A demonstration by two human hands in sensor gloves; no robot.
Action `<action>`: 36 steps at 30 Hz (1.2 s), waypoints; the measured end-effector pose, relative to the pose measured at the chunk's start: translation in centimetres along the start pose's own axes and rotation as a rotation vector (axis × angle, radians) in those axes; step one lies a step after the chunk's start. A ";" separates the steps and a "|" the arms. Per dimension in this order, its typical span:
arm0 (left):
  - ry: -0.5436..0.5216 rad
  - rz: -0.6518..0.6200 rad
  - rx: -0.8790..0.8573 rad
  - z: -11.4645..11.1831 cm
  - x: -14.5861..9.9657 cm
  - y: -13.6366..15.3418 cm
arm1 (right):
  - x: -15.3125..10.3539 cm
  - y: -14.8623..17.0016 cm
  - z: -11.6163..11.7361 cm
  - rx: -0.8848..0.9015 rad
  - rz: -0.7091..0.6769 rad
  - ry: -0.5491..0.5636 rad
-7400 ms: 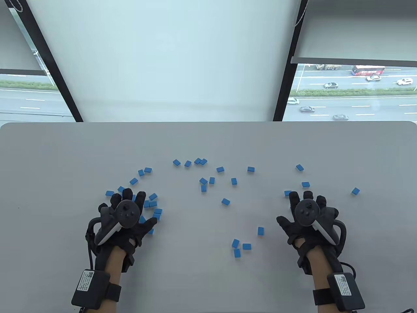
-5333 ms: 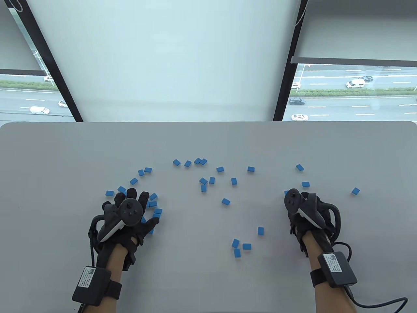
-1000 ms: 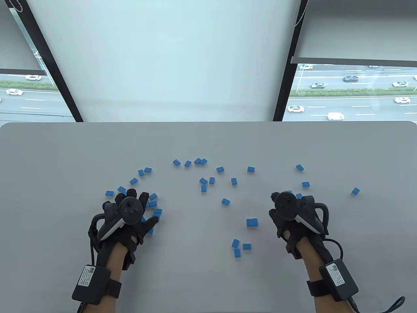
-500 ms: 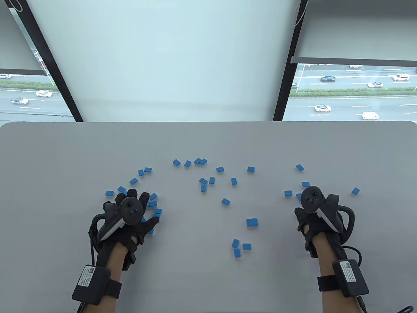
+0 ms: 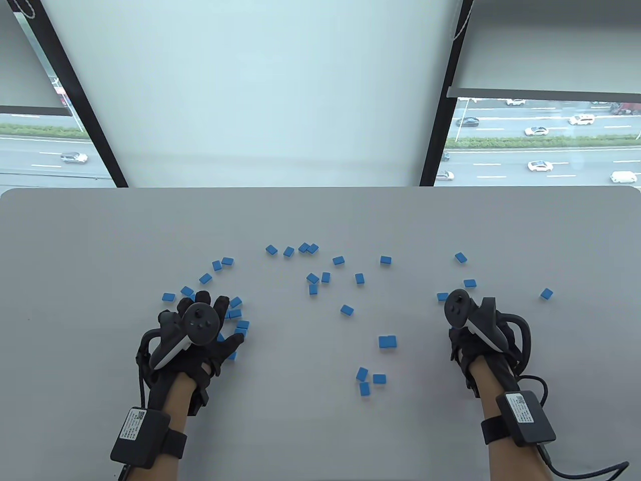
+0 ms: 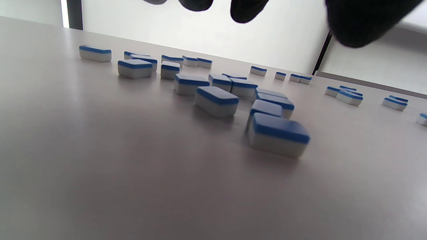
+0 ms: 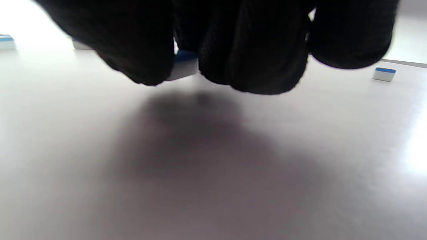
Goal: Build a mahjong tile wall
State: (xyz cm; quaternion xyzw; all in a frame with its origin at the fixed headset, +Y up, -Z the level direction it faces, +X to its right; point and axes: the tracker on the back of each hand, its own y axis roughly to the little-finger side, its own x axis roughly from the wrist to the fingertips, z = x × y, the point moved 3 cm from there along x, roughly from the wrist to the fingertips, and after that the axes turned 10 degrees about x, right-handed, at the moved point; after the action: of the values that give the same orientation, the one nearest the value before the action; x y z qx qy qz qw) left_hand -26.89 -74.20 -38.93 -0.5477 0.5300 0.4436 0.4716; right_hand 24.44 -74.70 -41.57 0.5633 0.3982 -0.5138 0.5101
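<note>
Several blue-backed white mahjong tiles [image 5: 346, 310] lie scattered face down on the grey table [image 5: 300, 441]. Two tiles stand joined side by side as a short row [image 5: 387, 341]. My left hand [image 5: 200, 320] lies open with its fingers spread over a cluster of tiles [image 5: 235, 314]. The left wrist view shows that cluster [image 6: 278, 138] below the fingertips [image 6: 248, 8]. My right hand [image 5: 458, 328] is curled, right of the row. In the right wrist view its thumb and fingers [image 7: 253, 66] pinch one tile [image 7: 182, 65] just above the table.
Three loose tiles [image 5: 368, 381] lie near the front, below the row. More tiles lie at the far middle [image 5: 308, 248] and at the right [image 5: 546, 294]. The table's far edge meets a window wall.
My right hand left the two-tile row, moved right to a loose tile and closed its fingers on it. The left hand has not moved.
</note>
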 end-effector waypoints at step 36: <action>0.004 0.008 0.000 0.1 0.0 0.1 | -5.2 -10.5 0.2 0.005 -0.448 -0.070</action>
State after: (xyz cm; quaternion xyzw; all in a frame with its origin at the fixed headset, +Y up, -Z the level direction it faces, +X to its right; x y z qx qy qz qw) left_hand -26.98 -74.15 -38.94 -0.5464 0.5330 0.4444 0.4689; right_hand 13.40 -72.84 -38.17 0.4440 0.4942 -0.6342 0.3954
